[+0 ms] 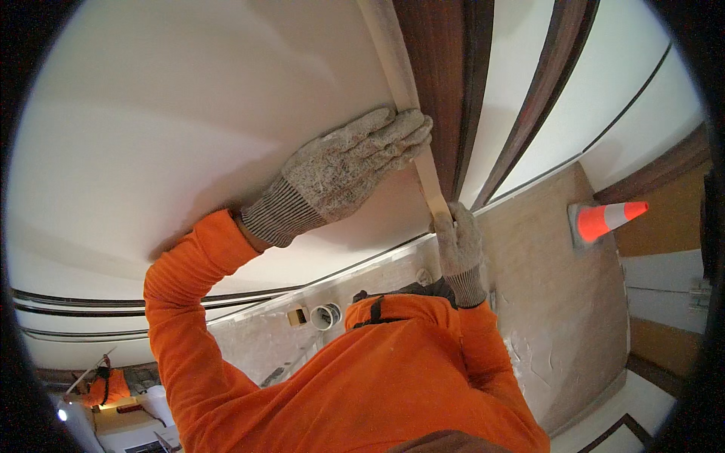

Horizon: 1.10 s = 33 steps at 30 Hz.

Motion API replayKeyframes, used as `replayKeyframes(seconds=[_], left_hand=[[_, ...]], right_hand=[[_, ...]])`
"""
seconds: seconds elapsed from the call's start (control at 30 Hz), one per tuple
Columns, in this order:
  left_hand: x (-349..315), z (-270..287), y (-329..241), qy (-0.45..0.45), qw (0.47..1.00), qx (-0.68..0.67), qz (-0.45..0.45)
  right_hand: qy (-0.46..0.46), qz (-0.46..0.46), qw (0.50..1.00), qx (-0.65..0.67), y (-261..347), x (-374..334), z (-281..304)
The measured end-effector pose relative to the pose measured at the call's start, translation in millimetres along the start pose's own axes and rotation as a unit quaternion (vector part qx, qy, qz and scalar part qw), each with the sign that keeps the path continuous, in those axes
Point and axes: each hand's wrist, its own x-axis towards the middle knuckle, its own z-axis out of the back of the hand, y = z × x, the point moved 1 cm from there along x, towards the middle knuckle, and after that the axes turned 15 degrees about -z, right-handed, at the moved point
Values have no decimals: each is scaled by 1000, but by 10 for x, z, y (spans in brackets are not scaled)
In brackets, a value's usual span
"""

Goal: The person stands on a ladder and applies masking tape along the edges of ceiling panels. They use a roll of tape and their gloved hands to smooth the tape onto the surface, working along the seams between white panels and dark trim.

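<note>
A long cream-coloured strip, which looks like masking tape, runs down the edge of the white wall beside a dark brown door frame. My left hand, in a grey knit glove, lies flat across the strip at mid-height, its fingers stretched out and close together. Lower down, my gloved right hand is closed around the strip's bottom end, with the fingers partly hidden. Both arms are in orange sleeves.
An orange traffic cone stands on the floor at right. Beside my body on the left are a white bucket and a small tan box. Another person in orange is at the far lower left.
</note>
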Motion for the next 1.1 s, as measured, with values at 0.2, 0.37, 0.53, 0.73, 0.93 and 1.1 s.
replayKeyframes(seconds=[0.2,0.37,0.53,0.73,0.93,1.1], left_hand=[[-15,-156,-74,6,1000,14,-7],[12,-174,-85,20,1000,20,0],[45,-134,-148,51,997,58,-9],[31,-354,-236,31,999,14,-3],[67,-415,-316,32,999,25,-10],[28,-552,-416,8,1000,-6,9]], right_hand=[[6,-28,1000,10,-150,-23,-104],[-9,-13,1000,-14,-188,-49,-105],[-23,-18,999,-20,-279,-30,-159],[-5,-34,999,-39,-250,-9,-134],[-11,-44,998,-48,-313,3,-150],[-7,-52,997,-48,-329,-8,-144]])
